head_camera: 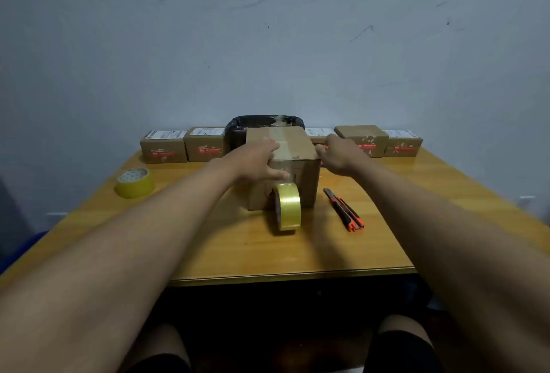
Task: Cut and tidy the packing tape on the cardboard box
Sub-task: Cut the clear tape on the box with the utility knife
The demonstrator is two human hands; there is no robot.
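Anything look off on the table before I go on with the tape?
One thing: the tape roll stands on edge against the front of the cardboard box, apparently uncut from its strip. The utility knife lies untouched beside it. Nothing looks spilled or damaged.

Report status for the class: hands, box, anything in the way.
Left hand flat on brown cardboard box, right hand at its right edge. Yellow tape roll upright against box front. Orange-black utility knife untouched.

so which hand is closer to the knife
Right. The right hand is at the box's right top edge, just beyond the knife. The left hand lies on the box's left side, farther away.
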